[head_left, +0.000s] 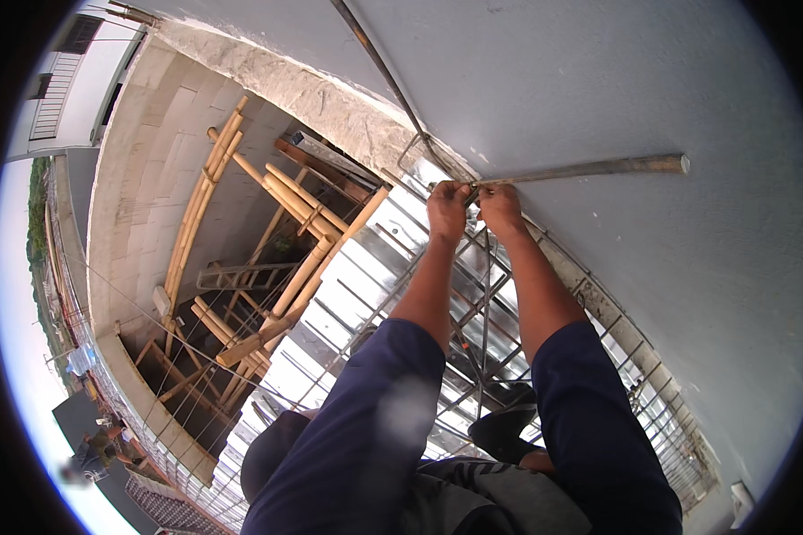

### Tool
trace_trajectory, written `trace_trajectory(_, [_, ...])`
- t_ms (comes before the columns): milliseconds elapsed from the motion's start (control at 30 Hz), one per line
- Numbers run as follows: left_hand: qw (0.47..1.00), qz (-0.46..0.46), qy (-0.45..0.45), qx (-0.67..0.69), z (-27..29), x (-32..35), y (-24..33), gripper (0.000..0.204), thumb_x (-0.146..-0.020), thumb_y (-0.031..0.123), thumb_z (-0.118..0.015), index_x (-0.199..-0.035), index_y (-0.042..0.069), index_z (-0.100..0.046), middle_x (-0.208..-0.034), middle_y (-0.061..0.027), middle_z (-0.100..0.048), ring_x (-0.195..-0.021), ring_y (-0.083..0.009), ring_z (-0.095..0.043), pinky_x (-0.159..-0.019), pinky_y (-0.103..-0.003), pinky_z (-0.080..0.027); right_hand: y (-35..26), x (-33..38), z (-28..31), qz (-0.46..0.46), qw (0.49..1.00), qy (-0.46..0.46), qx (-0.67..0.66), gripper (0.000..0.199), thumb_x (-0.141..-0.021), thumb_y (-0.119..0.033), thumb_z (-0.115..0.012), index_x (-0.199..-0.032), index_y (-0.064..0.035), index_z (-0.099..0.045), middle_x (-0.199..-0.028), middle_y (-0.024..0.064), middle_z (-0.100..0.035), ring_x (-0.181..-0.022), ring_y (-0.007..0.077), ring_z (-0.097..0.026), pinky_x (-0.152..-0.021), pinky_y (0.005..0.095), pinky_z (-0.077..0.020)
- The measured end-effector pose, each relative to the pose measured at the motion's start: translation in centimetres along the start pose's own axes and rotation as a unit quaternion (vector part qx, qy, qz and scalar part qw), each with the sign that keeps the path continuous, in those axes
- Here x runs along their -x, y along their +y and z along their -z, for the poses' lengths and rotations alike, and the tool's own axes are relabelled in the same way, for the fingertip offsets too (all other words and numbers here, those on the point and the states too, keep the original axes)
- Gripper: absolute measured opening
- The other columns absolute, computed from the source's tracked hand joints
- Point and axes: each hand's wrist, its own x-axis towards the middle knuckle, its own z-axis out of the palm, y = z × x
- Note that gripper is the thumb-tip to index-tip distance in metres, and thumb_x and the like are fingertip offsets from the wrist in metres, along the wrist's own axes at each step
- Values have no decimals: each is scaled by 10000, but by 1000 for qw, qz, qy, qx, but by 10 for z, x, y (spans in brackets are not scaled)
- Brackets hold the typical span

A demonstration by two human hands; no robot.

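Both my arms reach forward in dark blue sleeves to a crossing of steel reinforcing bars (485,294) against the grey wall. My left hand (447,212) is closed at the crossing, its fingers pinched together. Close beside it, my right hand (501,210) is also closed, fingertips at the same joint. Whatever sits between the fingers is too small to make out. From just above the hands a brown bar (598,169) with a pale cut end stretches right across the wall. Another dark bar (375,58) rises to the upper left from near the joint.
Shiny metal decking (366,263) lies under the bar mesh. A dark shoe (500,432) rests on the mesh below my arms. Left of the decking is a deep opening with bamboo poles (210,187), bordered by a block wall (143,187). A grey wall (687,267) stands at right.
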Motion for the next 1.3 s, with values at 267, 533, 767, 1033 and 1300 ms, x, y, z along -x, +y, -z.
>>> trace_trajectory(267, [996, -36, -14, -78, -5, -8, -16, 322, -843, 187, -660, -1083, -26, -630, -915, -131, -669, -850, -216, -642, -761, -319, -499, 26, -11, -3, 129, 970, 49, 201, 193, -745, -110, -559, -839, -52, -717, -878, 168, -682, -846, 339, -653, -801, 402, -515])
trace_trajectory(533, [918, -119, 1, -379, -11, -34, -40, 279, -814, 280, -664, -835, 4, -701, -889, -169, -664, -834, -358, -638, -760, -430, -509, 13, -5, -1, 135, 970, 47, 196, 164, -729, -118, -556, -753, -54, -706, -891, 170, -684, -867, 359, -640, -808, 429, -505])
trace_trajectory(767, [926, -84, -46, -366, -11, -34, -25, 229, -825, 125, -536, -942, -14, -675, -924, -255, -668, -917, -408, -639, -811, -453, -514, 20, -9, -6, 93, 973, 71, 197, 175, -755, -131, -551, -744, -25, -690, -856, 204, -671, -851, 376, -636, -794, 449, -502])
trace_trajectory(1033, [990, 111, -56, -73, -11, -22, 10, 218, -795, 134, -540, -807, -38, -674, -724, -158, -664, -634, -226, -628, -600, -369, -467, 34, -14, -25, 118, 957, 220, 147, 182, -770, -122, -552, -734, 11, -670, -745, 212, -662, -710, 379, -640, -719, 450, -507])
trace_trajectory(1300, [988, 105, -87, -78, -3, -13, 15, 230, -800, 147, -537, -844, -36, -670, -736, -127, -658, -674, -203, -616, -601, -347, -454, 38, -9, -27, -114, 977, 85, -158, 167, -832, -103, -543, -733, -7, -637, -577, 89, -586, -498, 142, -522, -381, 308, -347])
